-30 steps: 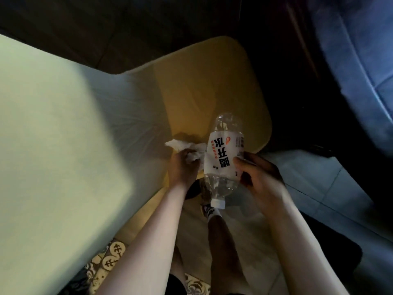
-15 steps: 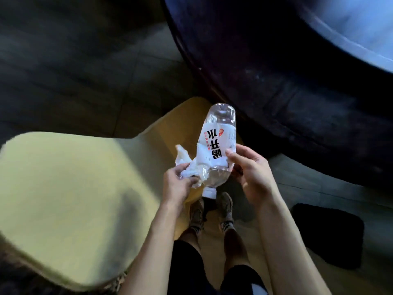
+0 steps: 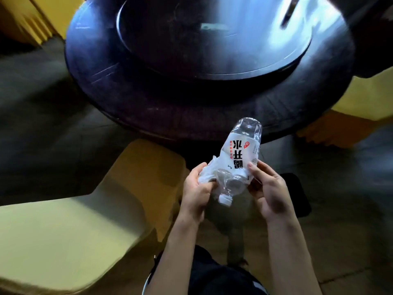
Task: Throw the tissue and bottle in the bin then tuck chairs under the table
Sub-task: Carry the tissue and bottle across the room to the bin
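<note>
A clear plastic bottle (image 3: 242, 154) with a white label and a white cap points cap-down toward me, held between both hands in front of my body. My right hand (image 3: 269, 192) grips its label side. My left hand (image 3: 196, 190) clutches a crumpled white tissue (image 3: 207, 174) pressed against the bottle's neck. A yellow chair (image 3: 70, 226) stands at my left, pulled out from the dark round table (image 3: 191, 99). No bin is in view.
The table carries a large round turntable (image 3: 214, 35). Another yellow chair (image 3: 361, 99) sits at the right of the table, and a third (image 3: 32, 15) at the far left. A dark mat (image 3: 299, 194) lies on the floor by my right hand.
My view has swung upward so the whole round table is in sight. Both hands have kept hold of the bottle and tissue, and the tissue now presses against the bottle's neck.
</note>
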Demonstrator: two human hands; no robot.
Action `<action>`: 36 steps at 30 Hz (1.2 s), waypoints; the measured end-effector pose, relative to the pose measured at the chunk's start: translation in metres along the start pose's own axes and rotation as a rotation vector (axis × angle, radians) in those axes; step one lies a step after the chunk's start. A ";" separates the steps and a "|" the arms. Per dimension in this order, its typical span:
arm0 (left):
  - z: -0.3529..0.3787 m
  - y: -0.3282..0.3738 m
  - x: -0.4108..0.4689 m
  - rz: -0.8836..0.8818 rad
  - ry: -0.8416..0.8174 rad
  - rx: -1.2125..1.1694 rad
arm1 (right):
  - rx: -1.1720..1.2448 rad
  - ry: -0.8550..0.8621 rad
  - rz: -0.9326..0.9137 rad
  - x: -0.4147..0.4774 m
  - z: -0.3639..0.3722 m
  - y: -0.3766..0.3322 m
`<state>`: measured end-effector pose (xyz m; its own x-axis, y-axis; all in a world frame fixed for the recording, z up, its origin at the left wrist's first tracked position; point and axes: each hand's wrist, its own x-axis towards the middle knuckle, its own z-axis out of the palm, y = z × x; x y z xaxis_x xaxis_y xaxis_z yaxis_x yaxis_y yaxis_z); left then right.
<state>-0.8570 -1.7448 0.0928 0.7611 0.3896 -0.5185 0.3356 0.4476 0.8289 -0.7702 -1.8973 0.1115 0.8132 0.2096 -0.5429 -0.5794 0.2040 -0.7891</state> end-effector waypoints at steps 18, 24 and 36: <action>0.270 -0.096 -0.078 -0.043 -0.008 0.015 | 0.192 0.229 -0.151 -0.079 -0.343 -0.098; 0.324 -0.107 -0.053 -0.063 -0.022 0.045 | 0.194 0.303 -0.131 -0.053 -0.397 -0.127; 0.423 -0.163 0.063 -0.173 0.108 0.038 | -0.025 0.289 0.037 0.104 -0.476 -0.168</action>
<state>-0.6289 -2.1331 0.0140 0.6270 0.3944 -0.6718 0.4788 0.4852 0.7317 -0.5625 -2.3647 0.0506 0.7754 -0.0652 -0.6281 -0.6105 0.1769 -0.7720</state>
